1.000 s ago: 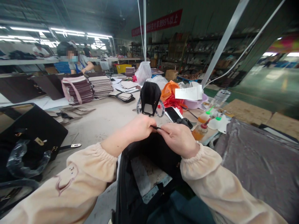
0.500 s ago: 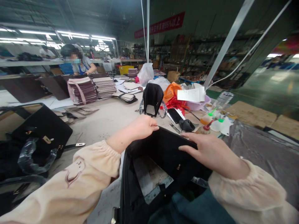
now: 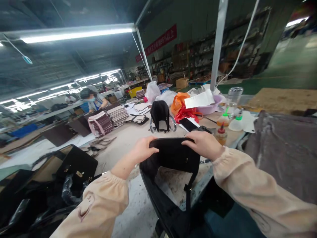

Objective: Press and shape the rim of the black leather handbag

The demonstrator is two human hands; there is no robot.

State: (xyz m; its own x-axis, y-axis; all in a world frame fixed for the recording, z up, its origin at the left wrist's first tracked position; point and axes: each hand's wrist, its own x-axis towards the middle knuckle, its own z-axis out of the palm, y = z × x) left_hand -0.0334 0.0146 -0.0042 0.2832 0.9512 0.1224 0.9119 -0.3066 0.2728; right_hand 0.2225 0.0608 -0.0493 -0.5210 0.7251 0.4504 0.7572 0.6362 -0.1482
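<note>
A black handbag body (image 3: 173,155) without a bottom panel lies before me at the table's near edge; the tabletop shows through it. My left hand (image 3: 143,148) pinches its far rim near the left corner, thumb inside. At the right corner of that same rim, my right hand (image 3: 204,142) grips with the thumb inside and fingers over the outer side. A strap with a small metal fitting hangs along the bag's right side. Farther back on the table stands another black bag piece (image 3: 159,114) with plastic-wrapped handles.
Black handbags (image 3: 74,168) crowd the left. Stacked brown panels (image 3: 100,123) stand beyond them. To the right are a phone (image 3: 188,124), a red plastic bag (image 3: 185,114), glue bottles (image 3: 221,134) and a grey sheet (image 3: 284,155). A person (image 3: 95,99) works at the far left.
The bag's far rim has turned to lie more level across my view. My right hand has moved left and closed on the rim; my left hand keeps its hold. The view has tilted.
</note>
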